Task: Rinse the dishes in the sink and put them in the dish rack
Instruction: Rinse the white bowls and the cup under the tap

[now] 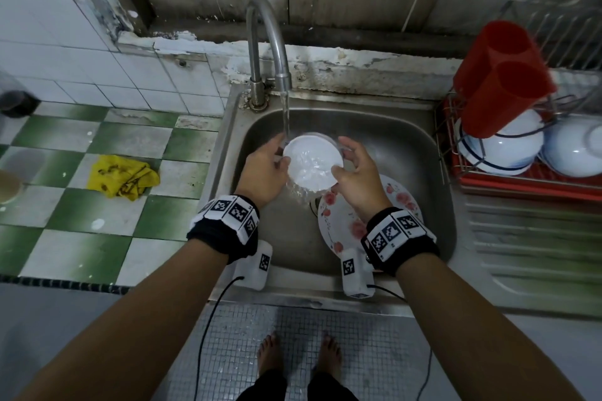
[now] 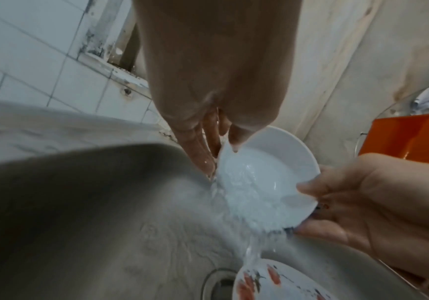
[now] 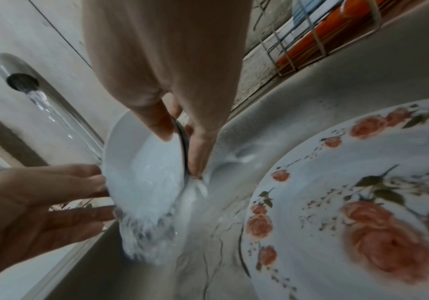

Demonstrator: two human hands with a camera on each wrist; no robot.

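While water runs from the curved steel faucet [image 1: 264,42] into the stainless steel sink [image 1: 407,140], a small round white ceramic bowl [image 1: 313,162] is held tilted under the stream, so the rinse of this piece looks to be midway. The left hand [image 1: 264,169] grasps the bowl's rim on the side away from the dish rack, thumb inside and fingers behind; the right hand [image 1: 356,177] pinches the opposite rim, thumb on the inner face and fingers round the back. Water sheets over the bowl's inside and pours off its low edge toward the drain.

As for what is done: the red-trayed wire dish rack [image 1: 521,182], beside the sink on the side far from the faucet's base, already holds two white bowls with blue rings [image 1: 508,153], upturned, and a red plastic twin-tube utensil holder [image 1: 501,81].

What is left, by my judgement: this bowl must go to the rack, and the large white plate printed with pink roses [image 1: 338,225], lying in the sink beneath the right wrist, is not yet rinsed. I see no other dishes in the sink, though the arms hide part of it.
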